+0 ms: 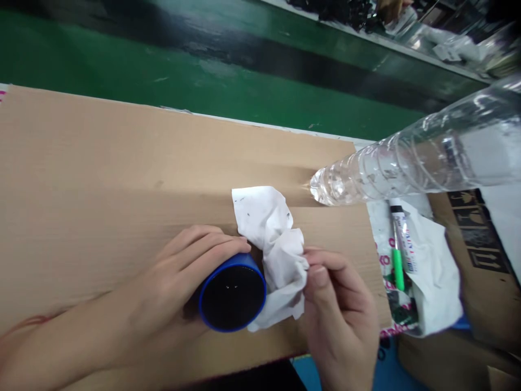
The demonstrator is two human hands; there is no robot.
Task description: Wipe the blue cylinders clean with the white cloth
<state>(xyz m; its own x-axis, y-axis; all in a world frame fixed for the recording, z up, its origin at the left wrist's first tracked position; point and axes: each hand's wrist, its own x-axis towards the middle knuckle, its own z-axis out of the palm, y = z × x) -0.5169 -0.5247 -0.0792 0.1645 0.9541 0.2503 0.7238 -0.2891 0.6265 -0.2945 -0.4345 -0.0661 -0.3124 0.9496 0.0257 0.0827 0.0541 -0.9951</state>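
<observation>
A blue cylinder (233,298) with a glossy black round end faces up toward the camera. My left hand (183,271) is wrapped round its left side and top edge. Just to its right, a crumpled white cloth (280,255) with a few small dark marks lies over the cardboard. My right hand (340,309) pinches the right side of this cloth between thumb and fingers. The underside of the cylinder and part of the cloth behind it are hidden.
A large clear plastic bottle (407,157) stands beyond my right hand on the cardboard sheet (101,179). To the right lie a tube (405,239), a green-ended tool (398,269), white cloth (437,277) and a printed cardboard box (480,304).
</observation>
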